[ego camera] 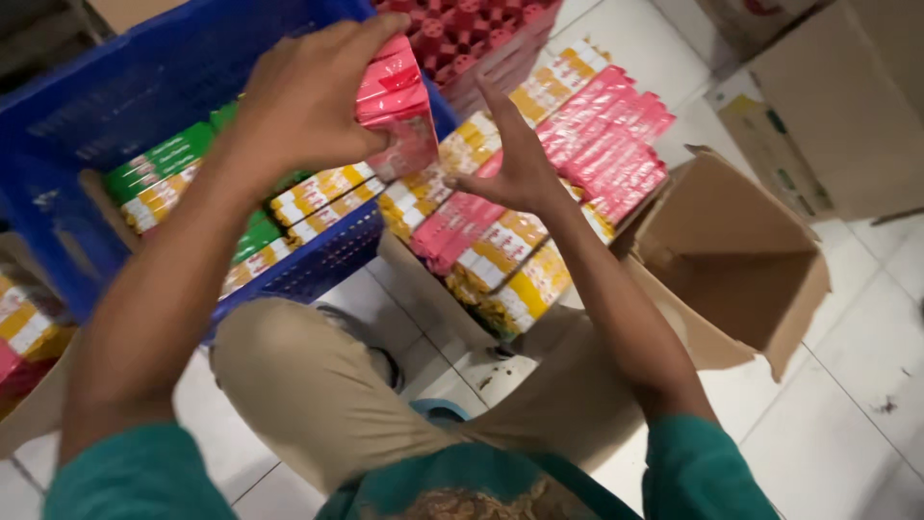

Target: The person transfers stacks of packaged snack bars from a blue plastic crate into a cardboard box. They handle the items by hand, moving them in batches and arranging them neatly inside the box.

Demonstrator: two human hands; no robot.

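My left hand (306, 96) grips a stack of pink flat boxes (399, 106) from above, holding it over the blue plastic crate (115, 106). My right hand (515, 164) is spread, fingers apart, its fingertips near the pink stack's right side and above a pile of pink and yellow boxes (539, 193) in an open cardboard box. The crate holds rows of green, yellow and white boxes (168, 173).
An open cardboard carton (741, 260) with raised flaps lies at right on the white tiled floor (847, 385). More cardboard cartons (828, 106) stand at the upper right. Red boxes (472, 29) are stacked at top centre. My bent knee (289, 376) is below the crate.
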